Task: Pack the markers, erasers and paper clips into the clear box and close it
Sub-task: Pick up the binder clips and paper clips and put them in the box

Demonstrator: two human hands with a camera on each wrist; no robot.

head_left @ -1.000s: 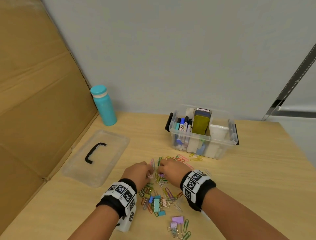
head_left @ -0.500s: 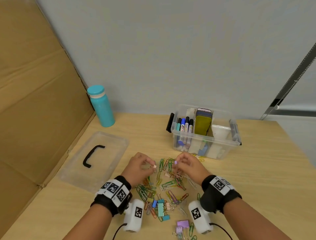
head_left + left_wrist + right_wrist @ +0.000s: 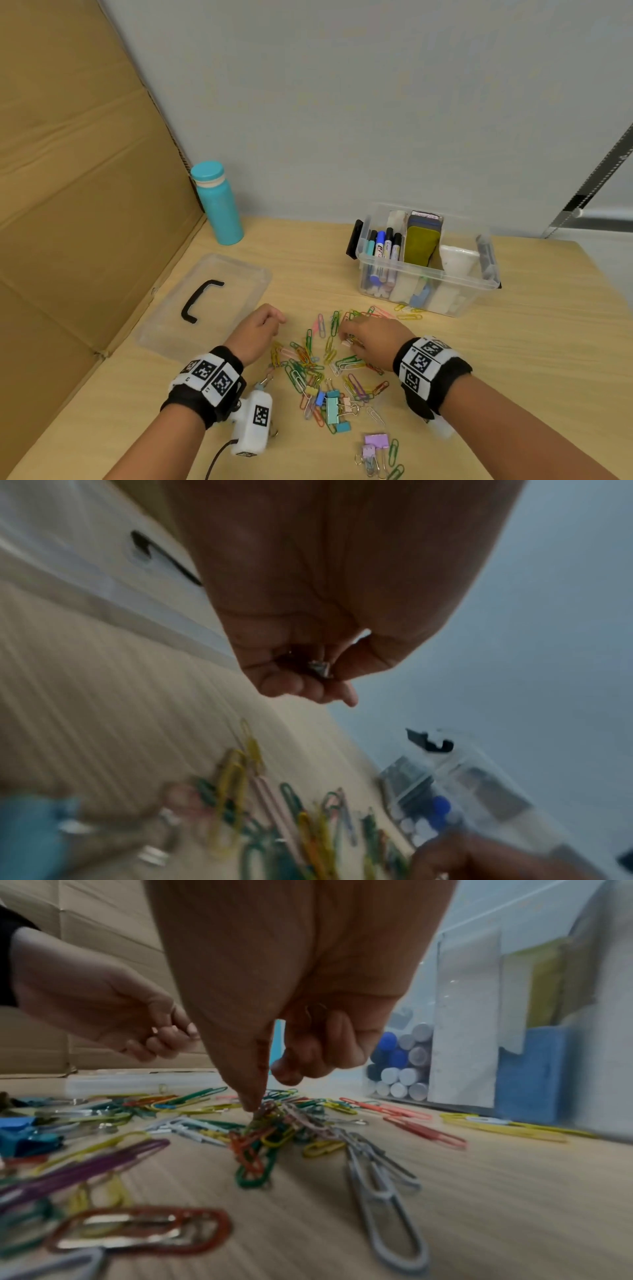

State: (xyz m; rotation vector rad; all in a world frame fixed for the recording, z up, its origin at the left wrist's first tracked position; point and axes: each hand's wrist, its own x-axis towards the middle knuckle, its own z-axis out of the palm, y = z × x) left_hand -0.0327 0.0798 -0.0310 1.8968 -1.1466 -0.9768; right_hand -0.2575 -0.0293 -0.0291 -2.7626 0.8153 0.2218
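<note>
Head view: coloured wire paper clips (image 3: 329, 359) and a few pastel binder clips (image 3: 334, 406) lie scattered on the light wooden tabletop (image 3: 531, 359), just in front of the clear plastic box (image 3: 426, 260), which stands open with capped markers (image 3: 383, 253) upright at its left end and felt erasers (image 3: 421, 240) beside them. Its clear lid with a black handle (image 3: 205, 301) lies flat to the left, well apart from the box, near a teal water bottle (image 3: 217, 202) and a brown cardboard sheet (image 3: 68, 171). Left hand (image 3: 257, 329) is lifted off the pile, fingers curled together; left wrist view shows something small and metallic tucked in them, probably a clip, too blurred to be sure. Right hand (image 3: 373, 337) is down in the pile, thumb and forefinger pinching a small pale clip; right wrist view shows the thumb tip (image 3: 253, 1102) pressed into a tangle of clips. Judged step: gathering clips for the box, markers and erasers look packed. To do it well, rake the clips into one heap with both hands and scoop together, since single picks are slow; linked clips will drag neighbours, so lift low and carry straight over the near wall, drop into the free gap, then fetch the lid.
</note>
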